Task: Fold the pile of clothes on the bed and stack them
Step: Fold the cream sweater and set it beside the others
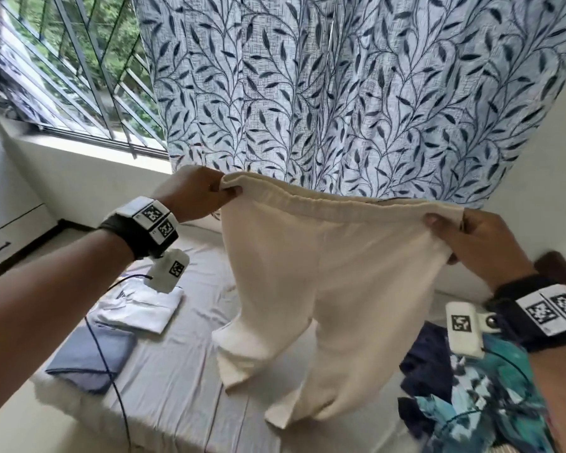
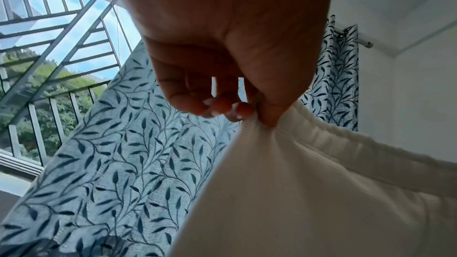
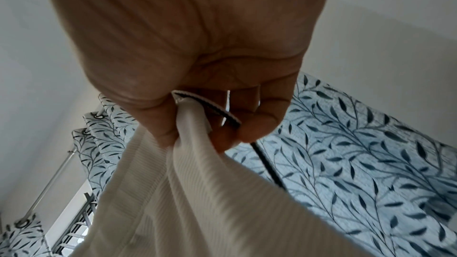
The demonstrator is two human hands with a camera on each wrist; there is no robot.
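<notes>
- Currently our left hand (image 1: 190, 194) and right hand (image 1: 471, 243) each pinch a waistband corner of the cream trousers (image 1: 324, 289), hanging above the bed (image 1: 183, 371).
- Risk: legs twist on lowering, dragging the unfolded pile (image 1: 464, 387) at 4 o'clock.

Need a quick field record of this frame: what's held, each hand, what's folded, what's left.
held item: cream trousers, held up by the waistband, legs hanging over the bed
left hand: pinches one waistband corner
right hand: grips the other corner
folded: white garment and blue-grey garment, side by side on the bed, touching
unfolded: dark and teal patterned pile
backdrop: leaf-print curtain
</notes>
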